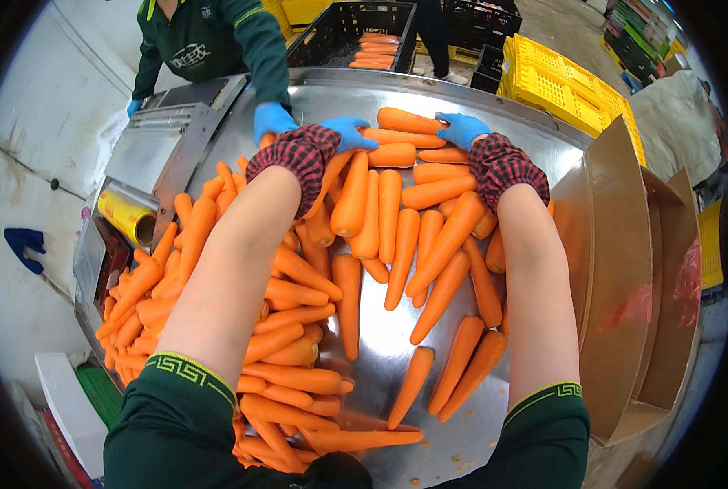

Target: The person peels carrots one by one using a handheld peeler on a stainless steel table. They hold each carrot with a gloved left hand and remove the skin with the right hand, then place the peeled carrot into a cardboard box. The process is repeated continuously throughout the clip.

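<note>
My left hand, in a blue glove, rests at the left ends of several carrots lying side by side near the far part of the metal table. At their right ends is my right hand, also gloved in blue, touching the top carrot; something small and dark shows at its fingertips. Below both hands loose carrots fan out across the steel. A large heap of carrots lies beneath and around my left forearm. Whether either hand grips a carrot firmly is not clear.
A co-worker's gloved hand is close left of my left hand, by a wrapping machine and a film roll. Open cardboard boxes stand at right. Beyond the table are a black crate with packed carrots and yellow crates.
</note>
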Demonstrator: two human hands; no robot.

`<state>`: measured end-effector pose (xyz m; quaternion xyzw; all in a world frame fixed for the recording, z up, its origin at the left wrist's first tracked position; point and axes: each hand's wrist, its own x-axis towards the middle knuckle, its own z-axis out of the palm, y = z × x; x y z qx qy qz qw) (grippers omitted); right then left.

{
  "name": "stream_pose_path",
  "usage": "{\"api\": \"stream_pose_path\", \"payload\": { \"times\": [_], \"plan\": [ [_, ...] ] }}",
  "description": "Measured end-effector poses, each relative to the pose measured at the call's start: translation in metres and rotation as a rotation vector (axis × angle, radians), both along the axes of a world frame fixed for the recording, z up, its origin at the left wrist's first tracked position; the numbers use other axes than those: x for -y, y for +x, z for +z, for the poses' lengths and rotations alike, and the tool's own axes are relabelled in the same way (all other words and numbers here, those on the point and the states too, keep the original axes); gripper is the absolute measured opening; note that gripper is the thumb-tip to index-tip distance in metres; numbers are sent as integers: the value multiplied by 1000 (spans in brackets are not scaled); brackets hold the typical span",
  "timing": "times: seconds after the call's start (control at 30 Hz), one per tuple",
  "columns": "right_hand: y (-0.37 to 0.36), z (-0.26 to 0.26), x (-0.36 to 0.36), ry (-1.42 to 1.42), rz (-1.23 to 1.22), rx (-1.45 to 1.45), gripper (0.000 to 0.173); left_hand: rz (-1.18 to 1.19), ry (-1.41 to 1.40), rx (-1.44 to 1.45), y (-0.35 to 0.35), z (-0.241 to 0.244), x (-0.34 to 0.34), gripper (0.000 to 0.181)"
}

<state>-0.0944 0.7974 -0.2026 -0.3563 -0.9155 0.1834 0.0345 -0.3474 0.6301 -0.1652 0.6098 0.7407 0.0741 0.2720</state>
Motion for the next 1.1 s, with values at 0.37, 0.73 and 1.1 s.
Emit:
{"api": "stream_pose_path", "payload": {
  "times": [0.37,0.73,1.1],
  "plan": [
    [39,23,148,-73,-156,60,46,-100,-38,192,71,-24,61,72],
    [102,31,279,-516,-597,-270,43,-223,-203,136,124,-59,162,66],
    [177,76,445,-558,-877,-390,39,-508,-278,62,213,-60,277,47]
  ]
}}
